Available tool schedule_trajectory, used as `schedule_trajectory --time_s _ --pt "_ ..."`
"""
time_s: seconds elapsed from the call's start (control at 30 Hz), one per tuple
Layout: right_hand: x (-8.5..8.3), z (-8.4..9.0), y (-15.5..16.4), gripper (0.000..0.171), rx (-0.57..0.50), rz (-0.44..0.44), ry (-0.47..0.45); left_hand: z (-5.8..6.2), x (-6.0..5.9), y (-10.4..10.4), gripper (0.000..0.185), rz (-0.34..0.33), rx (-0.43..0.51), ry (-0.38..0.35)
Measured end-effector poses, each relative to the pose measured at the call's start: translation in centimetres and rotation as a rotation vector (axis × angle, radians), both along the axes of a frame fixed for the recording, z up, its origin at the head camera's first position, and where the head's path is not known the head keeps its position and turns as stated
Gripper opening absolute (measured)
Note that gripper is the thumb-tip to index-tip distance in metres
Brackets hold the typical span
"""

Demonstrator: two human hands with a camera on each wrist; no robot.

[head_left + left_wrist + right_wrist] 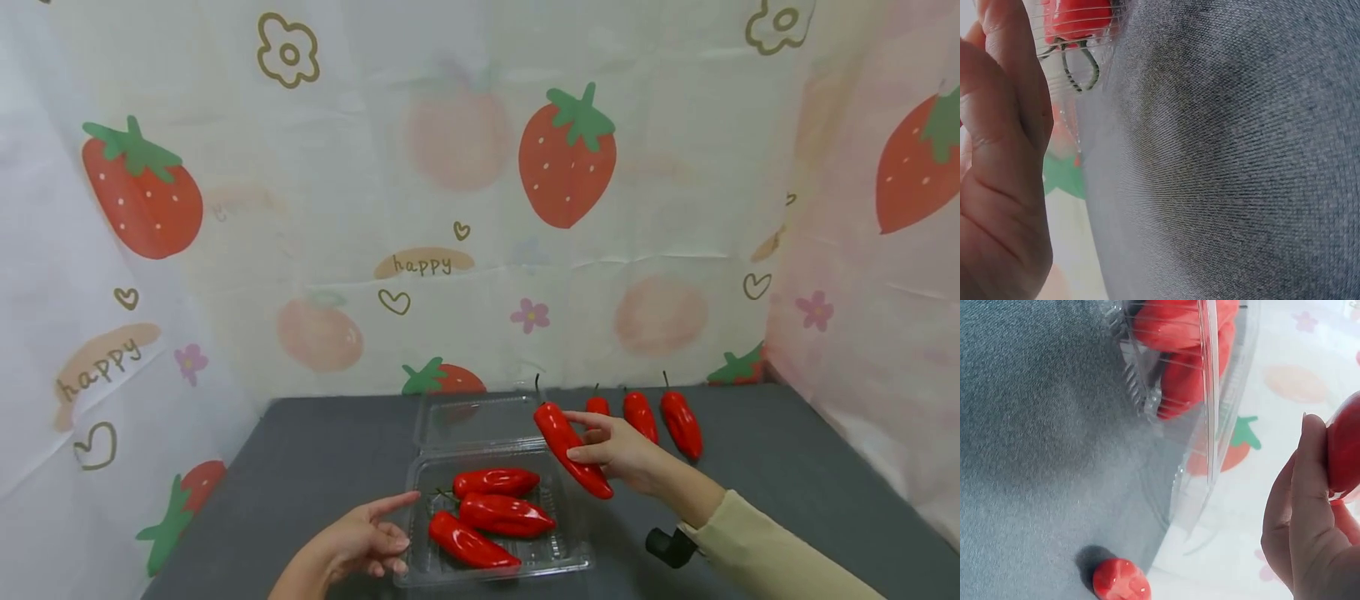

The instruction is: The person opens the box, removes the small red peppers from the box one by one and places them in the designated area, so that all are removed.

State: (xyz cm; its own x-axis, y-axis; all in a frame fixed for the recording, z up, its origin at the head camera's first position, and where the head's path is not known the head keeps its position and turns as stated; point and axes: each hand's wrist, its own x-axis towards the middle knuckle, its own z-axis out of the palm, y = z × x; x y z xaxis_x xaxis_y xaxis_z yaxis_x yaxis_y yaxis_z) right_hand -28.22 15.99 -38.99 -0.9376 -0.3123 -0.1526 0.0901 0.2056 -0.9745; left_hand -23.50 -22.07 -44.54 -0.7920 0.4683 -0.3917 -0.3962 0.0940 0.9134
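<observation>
My right hand point(626, 450) pinches a red chili pepper point(570, 454) between thumb and fingers, tilted with its dark stem up, over the right side of a clear plastic box point(573, 565). The same pepper point(1346, 450) shows at the edge of the right wrist view. Inside the box lie three red peppers: one at the back point(495, 482), one in the middle point(506, 517), one in front point(471, 543). My left hand point(360, 537) is at the box's left edge, index finger extended toward the rim and the other fingers loosely bent, holding nothing.
Three more red peppers, at the left point(597, 406), middle point(640, 414) and right point(681, 425), lie on the grey table point(322, 450) at the back right. The box's clear lid point(480, 421) lies folded back. A strawberry-printed curtain point(360, 208) encloses the table. A black object point(670, 547) sits by my right sleeve.
</observation>
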Motion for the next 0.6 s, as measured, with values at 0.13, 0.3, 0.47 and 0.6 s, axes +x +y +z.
schedule_trajectory --time_s 0.13,0.3,0.47,0.6 --pt "0.1 0.2 0.5 0.070 0.011 -0.029 0.006 0.0 0.0 0.1 0.074 0.006 -0.005 -0.008" --pt "0.1 0.4 1.1 0.070 0.022 -0.059 0.015 0.0 0.0 0.0 0.073 0.004 -0.001 -0.006" --pt "0.2 0.5 1.9 0.071 0.022 -0.065 0.023 0.0 -0.1 -0.1 0.073 0.001 -0.006 -0.004" --pt "0.4 0.6 2.6 0.072 0.006 -0.065 0.026 -0.1 -0.2 -0.1 0.072 -0.001 -0.008 -0.007"
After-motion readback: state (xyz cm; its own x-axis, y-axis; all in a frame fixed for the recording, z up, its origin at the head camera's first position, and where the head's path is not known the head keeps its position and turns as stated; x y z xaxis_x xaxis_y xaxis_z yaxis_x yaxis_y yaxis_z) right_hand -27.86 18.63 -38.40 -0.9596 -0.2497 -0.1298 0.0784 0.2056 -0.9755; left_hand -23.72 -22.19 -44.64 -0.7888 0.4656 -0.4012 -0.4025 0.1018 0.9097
